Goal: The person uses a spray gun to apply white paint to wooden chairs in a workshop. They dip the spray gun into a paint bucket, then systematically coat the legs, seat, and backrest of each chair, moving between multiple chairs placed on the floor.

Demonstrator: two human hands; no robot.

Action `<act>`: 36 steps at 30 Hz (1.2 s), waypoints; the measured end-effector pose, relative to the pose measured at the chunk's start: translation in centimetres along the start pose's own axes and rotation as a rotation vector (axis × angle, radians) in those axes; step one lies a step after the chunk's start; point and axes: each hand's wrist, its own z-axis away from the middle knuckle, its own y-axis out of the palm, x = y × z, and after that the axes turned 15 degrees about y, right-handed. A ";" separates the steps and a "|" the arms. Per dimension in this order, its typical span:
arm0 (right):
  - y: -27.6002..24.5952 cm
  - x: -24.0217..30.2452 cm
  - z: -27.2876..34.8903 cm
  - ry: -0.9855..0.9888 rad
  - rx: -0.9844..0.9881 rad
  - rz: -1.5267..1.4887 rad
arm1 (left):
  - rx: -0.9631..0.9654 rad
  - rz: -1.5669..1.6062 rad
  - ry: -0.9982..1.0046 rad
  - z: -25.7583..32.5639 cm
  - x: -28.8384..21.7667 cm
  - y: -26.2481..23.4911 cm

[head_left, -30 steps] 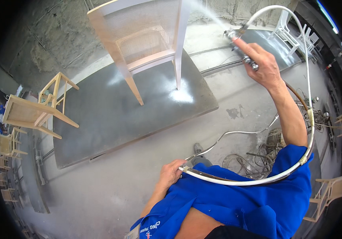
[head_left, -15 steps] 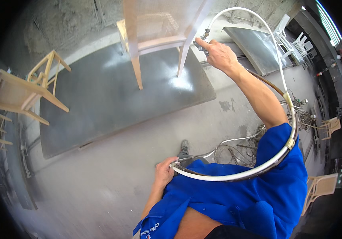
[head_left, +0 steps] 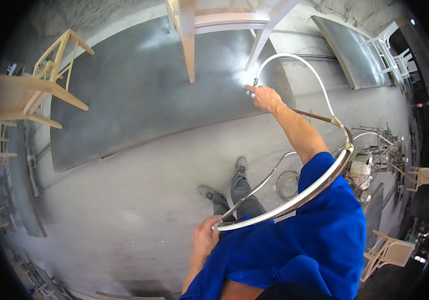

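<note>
My right hand (head_left: 267,96) is closed round a small metal spray gun (head_left: 249,91), low by the foot of a chair's right leg. That chair (head_left: 188,50) stands on a dark, low platform (head_left: 139,100). Its right leg looks whitish and its left one bare wood; its upper part is cut off by the view's edge. From the gun a white hose (head_left: 304,195), bound to a brown one, loops past my right arm and across my front. At my waist my left hand (head_left: 206,235) grips the bundled hoses.
On the left, an unpainted wooden chair (head_left: 24,97) lies tipped at the platform's end. White chairs (head_left: 392,42) stand by a second dark board (head_left: 347,52) at far right. Tangled hoses and equipment (head_left: 369,165) lie right of me, with wooden chairs (head_left: 392,250) beyond.
My right hand has brought the spray gun down from beside the chair's seat to the foot of its right leg. The view has shifted, showing both my feet. My left hand keeps its hold.
</note>
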 end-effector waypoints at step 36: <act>-16.9 -8.5 19.4 -0.428 -0.634 -1.302 | 0.012 0.011 0.255 -8.0 -4.2 9.7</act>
